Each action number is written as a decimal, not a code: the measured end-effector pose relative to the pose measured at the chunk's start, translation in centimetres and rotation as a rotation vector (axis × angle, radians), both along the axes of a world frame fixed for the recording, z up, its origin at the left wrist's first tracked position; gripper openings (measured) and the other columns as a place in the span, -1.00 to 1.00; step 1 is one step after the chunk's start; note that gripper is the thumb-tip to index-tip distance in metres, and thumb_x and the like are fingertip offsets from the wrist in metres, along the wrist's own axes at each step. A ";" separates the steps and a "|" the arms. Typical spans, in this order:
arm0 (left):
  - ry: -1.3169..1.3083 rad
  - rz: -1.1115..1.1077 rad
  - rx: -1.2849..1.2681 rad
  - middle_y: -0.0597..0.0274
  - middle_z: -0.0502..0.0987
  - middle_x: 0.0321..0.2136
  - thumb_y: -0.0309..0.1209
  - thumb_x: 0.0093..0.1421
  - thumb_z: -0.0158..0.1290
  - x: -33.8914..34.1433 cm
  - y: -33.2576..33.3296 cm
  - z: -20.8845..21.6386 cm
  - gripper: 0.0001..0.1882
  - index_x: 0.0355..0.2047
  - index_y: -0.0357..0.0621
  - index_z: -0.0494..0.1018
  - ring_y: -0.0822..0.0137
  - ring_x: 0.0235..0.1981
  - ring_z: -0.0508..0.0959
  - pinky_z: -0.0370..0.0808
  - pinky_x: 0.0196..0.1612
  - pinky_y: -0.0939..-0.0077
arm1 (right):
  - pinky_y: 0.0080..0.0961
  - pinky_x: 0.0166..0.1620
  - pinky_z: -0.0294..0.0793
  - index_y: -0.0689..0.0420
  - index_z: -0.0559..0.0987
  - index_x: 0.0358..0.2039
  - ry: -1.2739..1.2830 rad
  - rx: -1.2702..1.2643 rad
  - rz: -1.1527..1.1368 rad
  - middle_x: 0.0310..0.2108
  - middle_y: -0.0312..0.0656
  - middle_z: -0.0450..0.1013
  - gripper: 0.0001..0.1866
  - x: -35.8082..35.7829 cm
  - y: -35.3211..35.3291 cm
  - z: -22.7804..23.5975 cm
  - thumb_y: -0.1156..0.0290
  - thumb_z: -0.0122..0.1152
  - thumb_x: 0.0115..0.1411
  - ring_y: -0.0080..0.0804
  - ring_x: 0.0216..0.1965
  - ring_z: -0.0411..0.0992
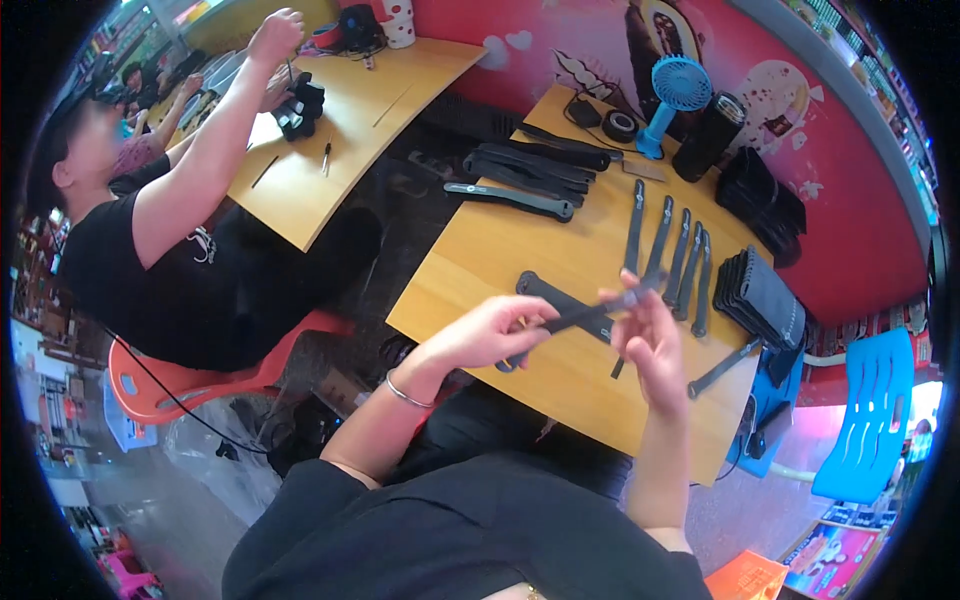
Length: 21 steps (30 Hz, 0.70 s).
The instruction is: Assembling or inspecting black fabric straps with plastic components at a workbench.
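Between my two hands, above the table's near edge, a narrow dark strap (pixel 578 316) is stretched at a slant. My left hand (pixel 485 335) pinches its lower end between thumb and fingers. The fingers of my right hand (pixel 652 345), slightly blurred, close on the strap toward its upper end. Beneath it, a wider black band (pixel 545 287) with a rounded end lies on the table, partly covered by the strap and my hands. Just beyond my right hand, several narrow dark straps (pixel 660 235) are laid side by side. Another strap (pixel 722 370) lies to its right.
On the wooden table (pixel 450 270) are a pile of dark straps (pixel 525 175), a stack of black flat pieces (pixel 760 295), a blue fan (pixel 680 85), a black tumbler (pixel 712 135) and a black bag (pixel 760 200). At left, a person (pixel 150 250) works at another table (pixel 385 110).
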<state>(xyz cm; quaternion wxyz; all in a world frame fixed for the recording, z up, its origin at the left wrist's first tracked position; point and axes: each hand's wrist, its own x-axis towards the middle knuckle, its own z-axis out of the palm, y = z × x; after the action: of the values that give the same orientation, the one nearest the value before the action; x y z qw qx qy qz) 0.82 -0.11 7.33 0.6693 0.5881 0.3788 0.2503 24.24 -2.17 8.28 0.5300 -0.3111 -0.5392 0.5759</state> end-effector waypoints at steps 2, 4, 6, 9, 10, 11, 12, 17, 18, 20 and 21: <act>0.069 -0.142 0.076 0.35 0.44 -0.56 -0.49 0.21 0.00 0.4 -0.8 0.5 -0.80 -0.15 -0.27 0.40 0.56 -0.59 0.48 0.41 -0.53 0.67 | -0.70 -0.41 0.29 0.24 0.44 -0.07 -0.112 -0.104 -0.015 -0.17 -0.12 0.48 -0.66 0.0 -2.1 0.2 0.26 -0.08 0.31 -0.61 -0.46 0.30; 0.132 -0.320 0.324 0.28 0.46 -0.50 -0.47 0.18 0.03 -0.1 -0.9 0.6 -0.77 -0.15 -0.26 0.42 0.52 -0.50 0.49 0.42 -0.47 0.63 | -0.71 -0.46 0.25 0.23 0.45 -0.15 -0.025 -0.110 0.004 -0.23 -0.07 0.50 -0.70 0.0 -4.0 0.1 0.26 -0.09 0.31 -0.61 -0.52 0.29; 0.091 -0.222 0.568 0.23 0.48 -0.42 -0.44 0.16 0.07 -1.7 0.2 -0.2 -0.66 -0.04 -0.22 0.38 0.48 -0.46 0.49 0.43 -0.44 0.60 | -0.73 -0.52 0.21 0.22 0.47 -0.24 0.060 -0.118 0.024 -0.29 -0.03 0.52 -0.72 0.1 -5.6 -0.2 0.27 -0.10 0.32 -0.61 -0.58 0.27; 0.106 0.398 0.320 0.18 0.49 -0.32 -0.39 0.14 0.09 -5.9 4.0 2.3 -0.32 0.23 -0.16 0.08 0.43 -0.48 0.49 0.45 -0.42 0.59 | -0.73 -0.54 0.21 0.20 0.45 -0.34 0.215 -0.151 0.007 -0.39 0.03 0.53 -0.73 1.3 -7.5 -0.9 0.29 -0.12 0.32 -0.62 -0.63 0.26; 0.081 0.548 0.328 0.17 0.49 -0.32 -0.39 0.16 0.08 -7.9 5.6 2.8 -0.26 0.26 -0.19 -0.05 0.45 -0.48 0.49 0.45 -0.43 0.63 | -0.73 -0.55 0.20 0.21 0.45 -0.34 0.181 -0.176 -0.001 -0.39 0.03 0.53 -0.73 1.6 -7.9 -1.4 0.28 -0.13 0.32 -0.63 -0.63 0.26; 0.056 0.706 0.342 0.16 0.48 -0.32 -0.38 0.17 0.07 -10.1 7.0 3.4 -0.19 0.29 -0.22 -0.17 0.47 -0.49 0.49 0.44 -0.45 0.66 | -0.73 -0.56 0.20 0.21 0.45 -0.34 0.150 -0.197 -0.002 -0.39 0.02 0.53 -0.72 1.9 -8.2 -1.9 0.28 -0.14 0.32 -0.63 -0.63 0.26; 0.072 0.811 0.379 0.16 0.46 -0.33 -0.34 0.16 0.10 -12.0 8.2 3.5 -0.14 0.29 -0.27 -0.21 0.47 -0.50 0.49 0.43 -0.47 0.66 | -0.73 -0.58 0.18 0.21 0.45 -0.32 0.147 -0.227 -0.026 -0.41 -0.02 0.53 -0.73 2.1 -8.7 -2.8 0.28 -0.13 0.32 -0.64 -0.64 0.26; 0.036 0.983 0.456 0.10 0.44 -0.36 -0.29 0.14 0.14 -16.5 11.0 4.7 -0.04 0.29 -0.29 -0.31 0.49 -0.52 0.50 0.39 -0.54 0.74 | -0.75 -0.58 0.13 0.16 0.44 -0.30 0.149 -0.341 -0.032 -0.50 -0.13 0.50 -0.73 3.7 -9.6 -6.2 0.21 -0.08 0.31 -0.64 -0.63 0.29; 0.074 0.989 0.453 0.12 0.46 -0.33 -0.29 0.15 0.13 -16.6 11.0 5.1 -0.04 0.29 -0.28 -0.31 0.51 -0.50 0.49 0.39 -0.51 0.75 | -0.75 -0.58 0.14 0.17 0.46 -0.29 0.137 -0.366 -0.052 -0.49 -0.12 0.51 -0.74 3.9 -9.7 -6.8 0.24 -0.09 0.32 -0.65 -0.65 0.25; 0.142 0.999 0.471 0.15 0.47 -0.30 -0.27 0.15 0.13 -16.8 11.8 5.8 -0.05 0.29 -0.28 -0.31 0.52 -0.46 0.48 0.39 -0.45 0.75 | -0.75 -0.59 0.14 0.18 0.47 -0.28 0.124 -0.389 -0.072 -0.48 -0.11 0.53 -0.74 4.0 -9.7 -8.0 0.26 -0.10 0.32 -0.67 -0.67 0.21; 0.143 1.002 0.470 0.15 0.47 -0.30 -0.27 0.15 0.13 -16.8 12.3 6.1 -0.05 0.29 -0.28 -0.31 0.52 -0.46 0.48 0.39 -0.45 0.75 | -0.75 -0.59 0.14 0.18 0.48 -0.28 0.118 -0.402 -0.078 -0.45 -0.11 0.53 -0.74 3.7 -9.5 -8.4 0.26 -0.09 0.32 -0.67 -0.67 0.21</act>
<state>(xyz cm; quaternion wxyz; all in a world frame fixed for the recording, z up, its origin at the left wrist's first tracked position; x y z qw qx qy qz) -16.01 12.23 13.45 0.2919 0.4851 0.5904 0.5752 27.94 -11.68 -0.14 0.5097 -0.3967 -0.3691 0.6682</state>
